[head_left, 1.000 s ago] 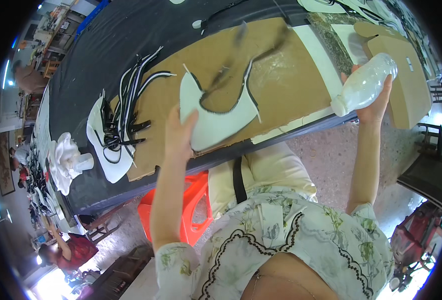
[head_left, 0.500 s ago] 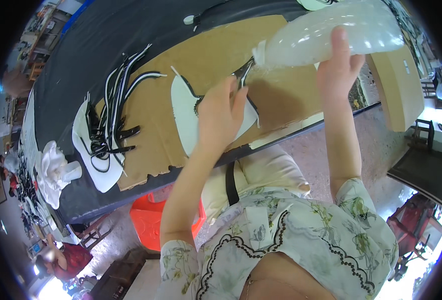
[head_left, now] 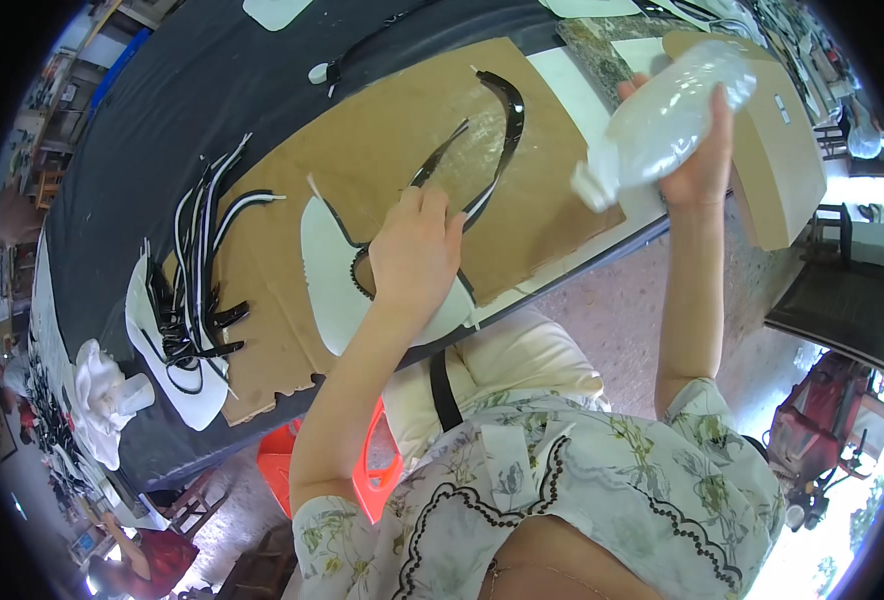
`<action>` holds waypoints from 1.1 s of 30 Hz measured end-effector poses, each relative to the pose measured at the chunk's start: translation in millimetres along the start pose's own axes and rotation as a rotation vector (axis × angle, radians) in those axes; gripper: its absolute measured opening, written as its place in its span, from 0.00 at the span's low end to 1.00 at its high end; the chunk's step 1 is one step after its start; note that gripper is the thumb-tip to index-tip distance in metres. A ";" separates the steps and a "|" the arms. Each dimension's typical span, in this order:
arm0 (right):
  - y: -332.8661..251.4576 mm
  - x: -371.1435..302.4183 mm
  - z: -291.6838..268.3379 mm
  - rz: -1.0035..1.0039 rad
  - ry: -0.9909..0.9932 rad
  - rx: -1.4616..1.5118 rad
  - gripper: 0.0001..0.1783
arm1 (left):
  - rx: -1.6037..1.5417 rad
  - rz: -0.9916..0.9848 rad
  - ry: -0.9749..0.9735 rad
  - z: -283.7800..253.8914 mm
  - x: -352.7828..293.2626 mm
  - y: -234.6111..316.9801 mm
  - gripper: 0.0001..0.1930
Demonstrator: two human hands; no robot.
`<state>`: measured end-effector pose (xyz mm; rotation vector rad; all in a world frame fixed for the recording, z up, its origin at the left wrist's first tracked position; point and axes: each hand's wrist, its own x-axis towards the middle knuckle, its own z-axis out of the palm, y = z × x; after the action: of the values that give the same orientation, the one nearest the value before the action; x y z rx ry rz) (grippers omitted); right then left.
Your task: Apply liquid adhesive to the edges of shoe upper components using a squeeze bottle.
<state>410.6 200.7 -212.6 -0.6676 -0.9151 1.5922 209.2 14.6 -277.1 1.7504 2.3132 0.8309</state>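
Observation:
In my right hand (head_left: pixel 700 165), fingers wrapped round it, is a translucent squeeze bottle (head_left: pixel 667 120), tilted with its wrapped neck toward the lower left, above the cardboard's right end. The fingers of my left hand (head_left: pixel 415 245) are closed on a glossy black strip (head_left: pixel 514 105) with a white edge, which curves up and round over the cardboard; the fingertips are partly hidden. Under that hand lies a white shoe-upper-like piece (head_left: pixel 327 265) with dark edging and a beaded-looking curved opening, partly covered by my hand and forearm.
Brown cardboard (head_left: pixel 362 125) covers part of the black-topped table (head_left: pixel 222 70). Left lies a bundle of black-and-white strips (head_left: pixel 197 250) on a white piece (head_left: pixel 197 405), near a crumpled white object (head_left: pixel 102 400). A cardboard box (head_left: pixel 777 170) stands right; an orange-red stool (head_left: pixel 377 470) is below.
The bottle has moved right, away from the strip, and tilted more, its neck now pointing down left. The strip's loop now shows beyond my left hand. The whole view has shifted slightly.

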 end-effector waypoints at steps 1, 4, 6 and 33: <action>10.0 -1.8 -2.5 0.227 -0.089 0.090 0.38 | 0.007 -0.004 -0.002 3.9 -0.7 -2.0 0.07; 44.4 -5.2 -11.4 0.603 -0.239 0.154 0.40 | 0.106 0.088 0.061 7.8 3.1 2.8 0.08; 58.0 -10.4 5.0 0.753 -0.253 0.068 0.40 | 0.168 0.149 0.031 2.5 6.7 4.9 0.09; 84.9 38.5 9.0 0.626 -0.284 0.207 0.43 | -0.318 -0.076 0.096 49.9 94.8 19.2 0.19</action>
<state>349.6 230.2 -277.2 -0.6227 -0.7621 2.3521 215.6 122.7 -288.6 1.5100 2.1415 1.2141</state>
